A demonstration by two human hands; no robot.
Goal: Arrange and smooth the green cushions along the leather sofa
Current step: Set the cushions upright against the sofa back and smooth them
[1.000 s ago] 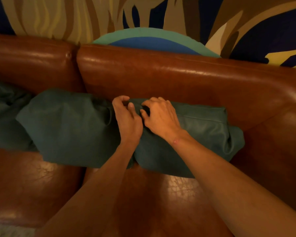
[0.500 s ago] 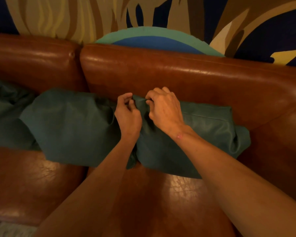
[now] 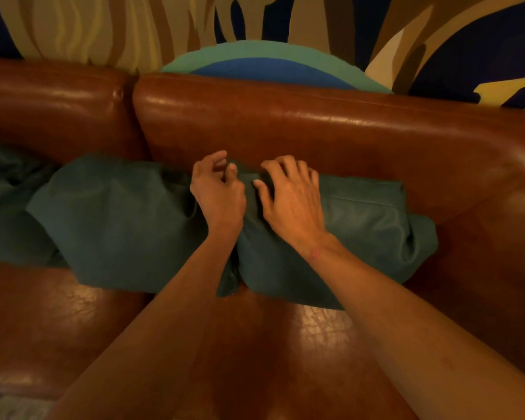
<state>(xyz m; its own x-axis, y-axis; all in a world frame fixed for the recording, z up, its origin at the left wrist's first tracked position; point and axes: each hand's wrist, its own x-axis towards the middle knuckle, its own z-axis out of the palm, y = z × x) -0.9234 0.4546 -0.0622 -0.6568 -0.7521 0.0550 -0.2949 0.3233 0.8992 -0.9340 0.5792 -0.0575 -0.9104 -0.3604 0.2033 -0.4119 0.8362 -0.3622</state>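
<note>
While the middle cushion (image 3: 112, 222) is lying neatly against the sofa (image 3: 315, 131), I am gripping the top of the lumpy right cushion (image 3: 367, 237) with my left hand (image 3: 219, 195) and right hand (image 3: 291, 204), so it is needing smoothing.

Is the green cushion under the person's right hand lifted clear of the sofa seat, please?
No, the green cushion under the right hand lies on the leather seat and leans against the backrest.
</note>
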